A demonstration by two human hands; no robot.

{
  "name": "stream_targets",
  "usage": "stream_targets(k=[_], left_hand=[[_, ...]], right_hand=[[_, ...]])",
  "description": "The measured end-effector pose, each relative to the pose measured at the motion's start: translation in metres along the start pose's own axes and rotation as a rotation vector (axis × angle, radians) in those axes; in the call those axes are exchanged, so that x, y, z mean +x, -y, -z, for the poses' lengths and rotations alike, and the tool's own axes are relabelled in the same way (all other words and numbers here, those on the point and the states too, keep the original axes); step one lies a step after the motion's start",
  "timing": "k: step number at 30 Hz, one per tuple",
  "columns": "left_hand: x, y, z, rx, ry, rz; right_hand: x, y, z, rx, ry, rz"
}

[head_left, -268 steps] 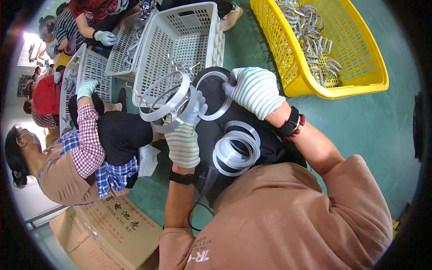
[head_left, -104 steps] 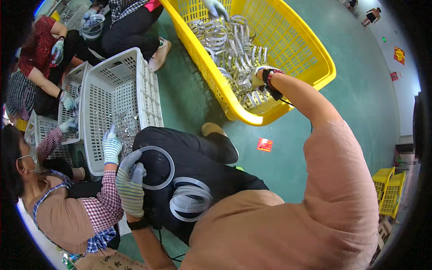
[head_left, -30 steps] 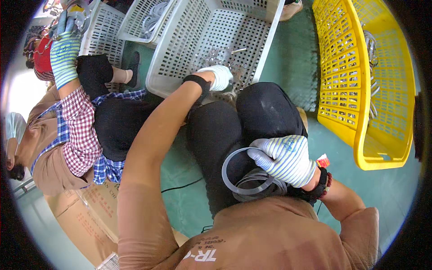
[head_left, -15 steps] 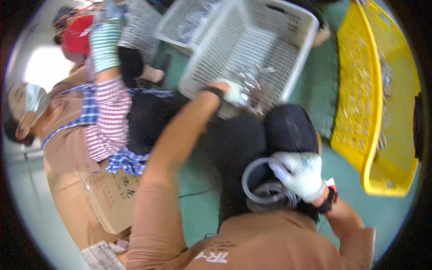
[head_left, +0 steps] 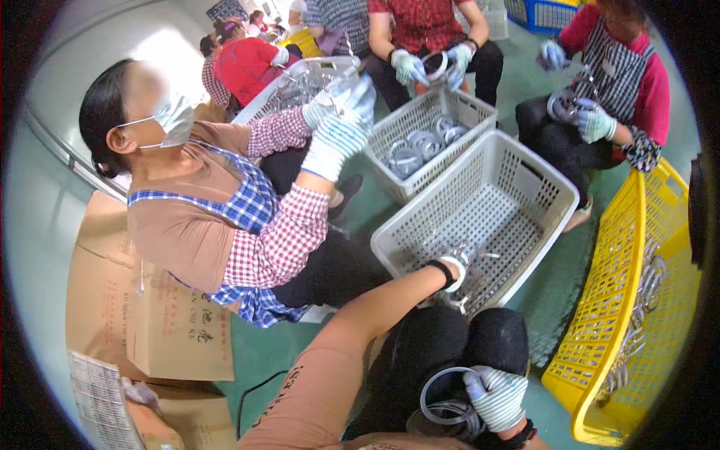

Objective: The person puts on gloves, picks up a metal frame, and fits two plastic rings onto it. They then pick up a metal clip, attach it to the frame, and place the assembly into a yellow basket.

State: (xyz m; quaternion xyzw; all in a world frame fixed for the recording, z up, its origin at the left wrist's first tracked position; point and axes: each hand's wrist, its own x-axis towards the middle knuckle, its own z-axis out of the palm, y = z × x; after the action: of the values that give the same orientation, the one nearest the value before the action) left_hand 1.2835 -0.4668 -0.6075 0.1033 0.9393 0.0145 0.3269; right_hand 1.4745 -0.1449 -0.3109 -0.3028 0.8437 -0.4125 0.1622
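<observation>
My left hand (head_left: 453, 273), in a white glove, reaches down inside the near end of a large grey plastic crate (head_left: 556, 204). Thin shiny metal pieces (head_left: 474, 253) lie around it, and its fingers are hidden. Over my lap, my right hand (head_left: 496, 399), in a striped white glove, is closed on the edge of a round grey ring (head_left: 425, 394). More grey rings (head_left: 459, 426) rest in my lap just below it, partly covered by the hand.
Right of me stands a yellow basket (head_left: 636, 225) holding rings. A smaller grey crate (head_left: 390, 169) of rings touches the large one's far side. A gloved co-worker (head_left: 187, 232) sits close on the left, beside cardboard boxes (head_left: 180, 330). Other gloved people sit opposite.
My view has swung up and left, so the people opposite now show. My left hand stays down in the crate, and my right hand still holds the ring over my lap.
</observation>
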Motion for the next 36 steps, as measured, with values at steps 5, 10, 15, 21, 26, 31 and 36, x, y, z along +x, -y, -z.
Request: stream_targets(k=[5,10,15,21,26,31,36], left_hand=[[-0.066,-0.057,0.131,-0.156,-0.211,-0.140],[-0.151,-0.032,0.196,-0.604,-0.561,-0.311],[-0.188,-0.051,0.214,-1.094,-0.562,-0.158],[-0.239,-0.087,0.212,-1.485,-0.690,-0.346],[-0.285,-0.093,0.192,-1.701,-0.696,-0.502],[-0.300,-0.096,0.191,-1.779,-0.780,-0.386],[-0.331,-0.080,0.207,-1.694,-0.804,-0.535]], right_hand=[[-0.024,-0.016,0.007,-0.086,-0.086,-0.147],[-0.026,-0.024,0.002,-0.209,0.052,-0.016],[-0.025,-0.021,-0.003,-0.236,0.033,-0.016],[-0.034,-0.001,0.013,0.044,0.083,-0.358],[-0.036,-0.010,0.017,0.429,0.030,-0.463],[-0.027,-0.022,0.033,0.606,-0.209,-0.340],[-0.002,0.040,0.069,0.535,-0.270,-0.356]])
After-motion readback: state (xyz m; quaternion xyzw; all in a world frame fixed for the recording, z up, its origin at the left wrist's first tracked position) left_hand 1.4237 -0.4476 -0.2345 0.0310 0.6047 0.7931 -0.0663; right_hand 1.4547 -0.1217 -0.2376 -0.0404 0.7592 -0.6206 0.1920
